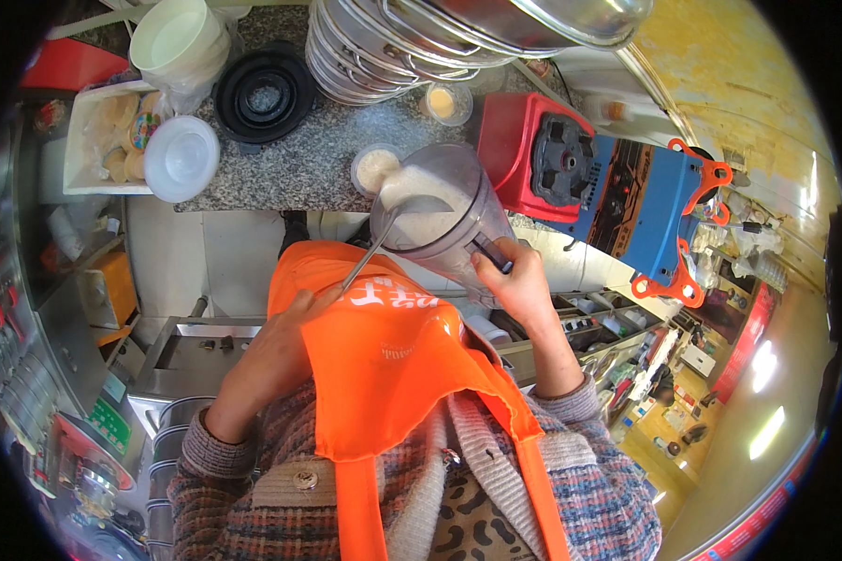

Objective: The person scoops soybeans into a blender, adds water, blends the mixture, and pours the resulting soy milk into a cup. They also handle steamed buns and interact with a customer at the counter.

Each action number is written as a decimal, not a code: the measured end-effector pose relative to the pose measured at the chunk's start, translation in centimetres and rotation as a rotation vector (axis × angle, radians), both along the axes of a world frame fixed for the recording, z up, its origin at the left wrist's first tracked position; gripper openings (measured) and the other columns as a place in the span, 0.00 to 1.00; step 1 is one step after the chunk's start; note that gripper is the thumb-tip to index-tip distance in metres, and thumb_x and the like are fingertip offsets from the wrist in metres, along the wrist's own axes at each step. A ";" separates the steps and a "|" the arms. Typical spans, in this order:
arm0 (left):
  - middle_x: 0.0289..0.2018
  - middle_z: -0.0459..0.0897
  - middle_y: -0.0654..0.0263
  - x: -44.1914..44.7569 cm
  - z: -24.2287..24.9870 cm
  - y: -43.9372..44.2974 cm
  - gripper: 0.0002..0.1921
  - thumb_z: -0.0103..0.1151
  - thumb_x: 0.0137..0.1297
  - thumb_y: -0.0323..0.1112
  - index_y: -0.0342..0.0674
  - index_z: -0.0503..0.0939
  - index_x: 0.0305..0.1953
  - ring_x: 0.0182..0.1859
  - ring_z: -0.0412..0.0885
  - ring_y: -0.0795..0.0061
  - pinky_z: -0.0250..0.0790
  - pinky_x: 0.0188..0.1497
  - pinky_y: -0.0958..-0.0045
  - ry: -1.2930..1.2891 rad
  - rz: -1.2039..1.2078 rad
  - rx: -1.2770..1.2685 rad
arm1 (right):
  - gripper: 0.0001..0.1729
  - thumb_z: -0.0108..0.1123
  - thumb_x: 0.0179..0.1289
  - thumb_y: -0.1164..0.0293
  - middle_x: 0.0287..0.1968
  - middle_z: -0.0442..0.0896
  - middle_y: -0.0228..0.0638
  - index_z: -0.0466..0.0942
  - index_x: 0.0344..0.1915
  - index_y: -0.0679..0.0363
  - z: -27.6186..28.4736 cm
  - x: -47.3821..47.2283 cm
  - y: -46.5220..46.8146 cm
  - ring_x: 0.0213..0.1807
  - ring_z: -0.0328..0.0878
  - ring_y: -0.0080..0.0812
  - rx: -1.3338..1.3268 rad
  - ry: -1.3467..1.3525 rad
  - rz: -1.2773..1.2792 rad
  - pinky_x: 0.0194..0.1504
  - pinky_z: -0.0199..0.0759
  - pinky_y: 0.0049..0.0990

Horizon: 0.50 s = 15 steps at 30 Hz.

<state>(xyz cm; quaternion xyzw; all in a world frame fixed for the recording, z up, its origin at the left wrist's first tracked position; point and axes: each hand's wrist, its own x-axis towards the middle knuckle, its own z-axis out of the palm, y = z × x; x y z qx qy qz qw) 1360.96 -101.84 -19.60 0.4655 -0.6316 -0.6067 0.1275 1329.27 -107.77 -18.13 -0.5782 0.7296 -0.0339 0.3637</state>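
Note:
My right hand (519, 277) grips the handle of a clear blender jug (456, 256), which is tilted over the counter's near edge. Pale, frothy liquid (421, 186) fills the jug's mouth and reaches its lip. A metal ladle (372, 256) is in my left hand (291, 336), its bowl lying across the jug's opening. Right at the lip, a small clear plastic cup (377, 167) holds a similar pale, frothy liquid; the jug partly covers it. Whether liquid is flowing between them I cannot tell.
On the speckled stone counter (252, 172) are a black round lid (264, 91), another small cup (445, 103), stacked metal pots (386, 52) and a red blender base (516, 151). White bowls (179, 45), a white plastic lid (182, 158) and a white box (84, 151) are at left.

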 end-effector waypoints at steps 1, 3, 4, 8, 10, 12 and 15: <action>0.48 0.72 0.55 0.1 0.1 0.1 0.31 0.56 0.58 0.33 0.40 0.65 0.65 0.45 0.72 0.52 0.69 0.44 0.59 -0.011 -0.019 -0.031 | 0.19 0.63 0.54 0.61 0.14 0.73 0.40 0.76 0.23 0.69 -0.1 -0.6 0.2 0.17 0.71 0.28 0.006 -0.036 -0.016 0.24 0.65 0.31; 0.50 0.74 0.57 0.2 0.3 0.2 0.31 0.57 0.57 0.31 0.41 0.65 0.64 0.46 0.73 0.52 0.70 0.43 0.58 -0.036 -0.045 -0.105 | 0.17 0.62 0.56 0.63 0.15 0.73 0.34 0.76 0.23 0.67 -0.4 -2.4 0.7 0.18 0.69 0.23 0.088 -0.177 -0.136 0.23 0.63 0.28; 0.47 0.74 0.56 0.3 0.4 0.2 0.31 0.58 0.56 0.31 0.41 0.66 0.64 0.45 0.74 0.52 0.71 0.42 0.58 -0.051 -0.051 -0.148 | 0.16 0.61 0.57 0.63 0.15 0.73 0.31 0.76 0.23 0.66 -0.5 -3.4 1.0 0.19 0.68 0.20 0.124 -0.229 -0.190 0.23 0.62 0.26; 0.39 0.72 0.54 0.4 1.9 -0.3 0.29 0.56 0.59 0.33 0.42 0.68 0.64 0.36 0.76 0.50 0.69 0.39 0.58 -0.144 -0.062 -0.184 | 0.22 0.59 0.56 0.56 0.18 0.74 0.32 0.75 0.27 0.67 -1.4 -6.6 3.3 0.20 0.68 0.22 0.067 -0.503 -0.276 0.25 0.59 0.22; 0.38 0.73 0.56 0.6 3.3 -1.0 0.27 0.57 0.57 0.30 0.42 0.71 0.61 0.34 0.77 0.53 0.70 0.36 0.60 -0.193 -0.072 -0.280 | 0.21 0.61 0.56 0.57 0.19 0.74 0.32 0.76 0.29 0.68 -1.2 -7.5 4.8 0.21 0.68 0.22 -0.027 -0.695 -0.334 0.24 0.60 0.22; 0.36 0.75 0.58 0.7 5.2 -2.1 0.25 0.58 0.56 0.28 0.43 0.74 0.59 0.32 0.78 0.56 0.70 0.33 0.64 -0.234 -0.102 -0.407 | 0.26 0.63 0.53 0.53 0.18 0.73 0.33 0.76 0.31 0.70 -0.1 -8.2 6.1 0.20 0.67 0.22 -0.123 -0.822 -0.367 0.24 0.60 0.22; 0.34 0.75 0.62 0.2 8.7 -4.6 0.23 0.59 0.54 0.27 0.43 0.78 0.55 0.29 0.78 0.64 0.70 0.27 0.69 -0.263 -0.172 -0.682 | 0.26 0.60 0.56 0.52 0.17 0.73 0.34 0.76 0.35 0.70 2.4 -8.9 7.9 0.17 0.66 0.25 -0.392 -0.946 -0.493 0.23 0.64 0.25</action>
